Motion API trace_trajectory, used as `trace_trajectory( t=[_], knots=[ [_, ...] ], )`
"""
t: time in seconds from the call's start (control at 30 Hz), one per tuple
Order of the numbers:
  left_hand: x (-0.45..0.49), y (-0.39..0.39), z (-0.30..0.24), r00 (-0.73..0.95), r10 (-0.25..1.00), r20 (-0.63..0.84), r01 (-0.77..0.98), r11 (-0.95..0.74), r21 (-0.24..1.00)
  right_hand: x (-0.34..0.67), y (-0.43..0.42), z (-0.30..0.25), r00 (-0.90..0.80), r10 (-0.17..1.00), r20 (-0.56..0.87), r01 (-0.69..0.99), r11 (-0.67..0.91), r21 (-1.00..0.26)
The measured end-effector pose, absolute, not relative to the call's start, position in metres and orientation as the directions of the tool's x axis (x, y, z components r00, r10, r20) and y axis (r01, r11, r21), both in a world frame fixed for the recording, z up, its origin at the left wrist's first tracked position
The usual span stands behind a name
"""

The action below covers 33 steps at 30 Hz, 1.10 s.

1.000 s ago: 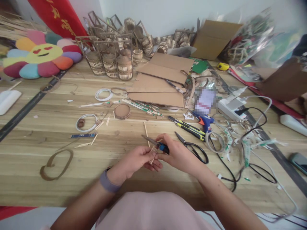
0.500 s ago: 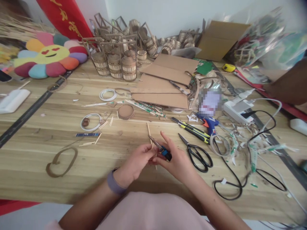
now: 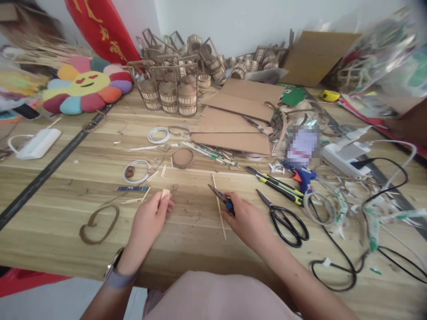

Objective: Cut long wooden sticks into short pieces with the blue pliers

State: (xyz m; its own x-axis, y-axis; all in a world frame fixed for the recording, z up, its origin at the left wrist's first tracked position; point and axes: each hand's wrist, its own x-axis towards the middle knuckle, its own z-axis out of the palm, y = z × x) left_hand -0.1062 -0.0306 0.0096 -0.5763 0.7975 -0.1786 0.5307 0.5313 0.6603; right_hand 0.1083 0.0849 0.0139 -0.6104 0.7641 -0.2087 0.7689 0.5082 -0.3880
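Pinched in my left hand (image 3: 151, 220) is a small pale wood piece (image 3: 165, 193), its top edge showing above the thumb. My right hand (image 3: 245, 218) is closed around a pair of pliers (image 3: 218, 194) with dark pointed jaws and a blue-black handle, mostly covered by the fingers. A thin wooden stick (image 3: 223, 226) lies on the table below the pliers, close to my right fingers. Short cut sticks (image 3: 146, 194) lie just beyond my left hand, next to a blue strip (image 3: 131, 189). Black-handled scissors (image 3: 285, 220) rest right of my right hand.
A utility knife (image 3: 276, 184) and a blue glue gun (image 3: 303, 175) lie at the right, among cords. Further back are a round cardboard piece (image 3: 183, 158), cardboard sheets (image 3: 233, 120) and small lidded baskets (image 3: 168, 98). A brown strip loop (image 3: 115, 226) lies at the left.
My hands have come apart. The left has moved left with the small wood piece; the right keeps the pliers. The view has shifted slightly left.
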Motion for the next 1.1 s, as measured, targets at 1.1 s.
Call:
trace_trajectory(
  t=[1.1],
  knots=[
    [-0.039, -0.009, 0.008, -0.195, 0.981, -0.01, 0.832, 0.171, 0.528, 0.115, 0.076, -0.005, -0.65, 0.755, -0.087, 0.742, 0.655, 0.144]
  ],
)
